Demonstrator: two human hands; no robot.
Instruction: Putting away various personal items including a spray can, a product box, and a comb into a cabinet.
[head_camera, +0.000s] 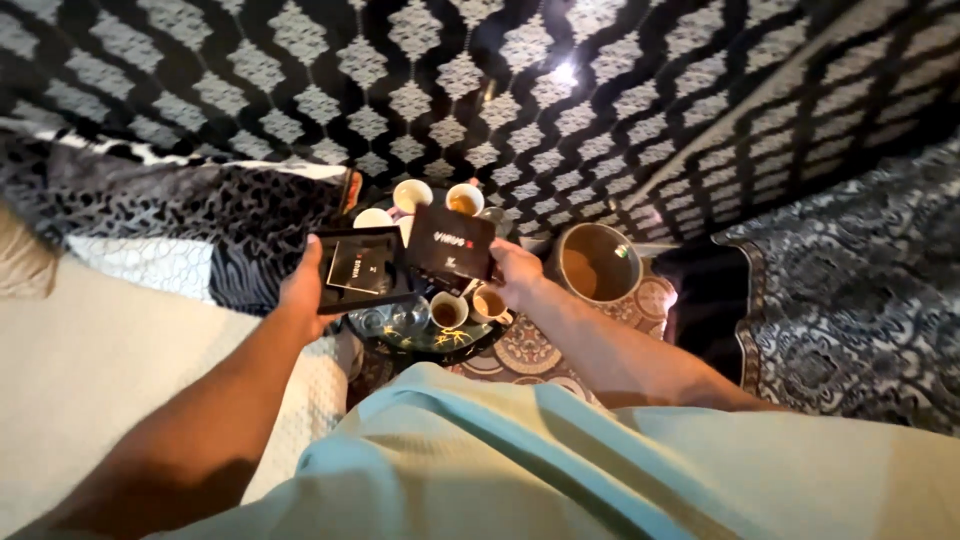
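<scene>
The flat black box base (362, 268) (open side up, a dark card inside) is tilted above the left edge of the round tray (440, 340), gripped at its left end. The black box lid (452, 243), with light lettering, hangs just right of the base, over the tray's middle, pinched at its right end.

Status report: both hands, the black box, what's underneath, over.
Left hand grips black box base. Right hand holds box lid. Cups on tray directly beneath.
</scene>
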